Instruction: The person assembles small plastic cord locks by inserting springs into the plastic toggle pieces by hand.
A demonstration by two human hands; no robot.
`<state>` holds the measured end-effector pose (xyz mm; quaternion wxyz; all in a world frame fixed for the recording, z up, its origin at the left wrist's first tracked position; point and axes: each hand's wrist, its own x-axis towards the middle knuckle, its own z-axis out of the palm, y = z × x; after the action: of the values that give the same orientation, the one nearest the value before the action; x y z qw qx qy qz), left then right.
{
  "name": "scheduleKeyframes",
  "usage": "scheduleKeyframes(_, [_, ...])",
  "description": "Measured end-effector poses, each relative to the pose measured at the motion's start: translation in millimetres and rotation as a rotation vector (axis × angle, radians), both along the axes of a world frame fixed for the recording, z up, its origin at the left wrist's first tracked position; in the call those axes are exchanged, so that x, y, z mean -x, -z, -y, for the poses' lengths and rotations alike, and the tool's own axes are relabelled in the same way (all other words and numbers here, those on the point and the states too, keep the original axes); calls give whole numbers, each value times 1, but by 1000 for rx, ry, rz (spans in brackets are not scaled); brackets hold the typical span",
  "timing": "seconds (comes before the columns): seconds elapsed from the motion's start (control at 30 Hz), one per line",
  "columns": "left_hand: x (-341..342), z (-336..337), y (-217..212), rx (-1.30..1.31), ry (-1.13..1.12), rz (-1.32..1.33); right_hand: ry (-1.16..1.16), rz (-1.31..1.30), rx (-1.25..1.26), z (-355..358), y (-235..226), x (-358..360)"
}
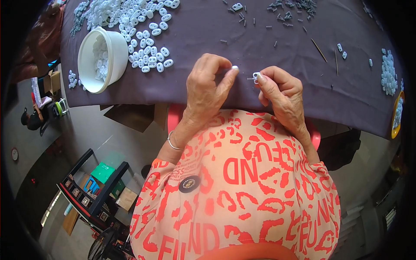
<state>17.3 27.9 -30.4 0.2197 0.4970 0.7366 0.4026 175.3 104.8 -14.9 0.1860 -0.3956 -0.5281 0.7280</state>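
Over the near edge of the table, my left hand point(207, 84) is closed in a pinch of thumb and forefinger. A small white plastic piece point(235, 68) shows at its fingertips; its exact shape is too small to tell. Just to the right, my right hand point(284, 89) grips a white oval cord lock point(255, 76) with two holes between thumb and fingers. A thin metal spring point(250, 79) sticks out from the cord lock's left side, pointing toward my left hand. The two hands are a short gap apart.
A white tub point(113, 65) of white pieces lies tipped at left, beside a spread of oval cord locks point(147, 54). Small springs point(299, 8) are scattered at the back. Two thin sticks point(319, 50), white pieces point(389, 73) and a yellow-rimmed bowl point(395, 125) are at right.
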Motion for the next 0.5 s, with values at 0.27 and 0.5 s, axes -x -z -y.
scheduleKeyframes(0.27, [-2, 8, -21, 65, 60, 710, -49, -14, 33, 2, -7, 0])
scheduleKeyframes(0.5, [-6, 12, -18, 22, 80, 544, -57, -38, -90, 7, -4, 2])
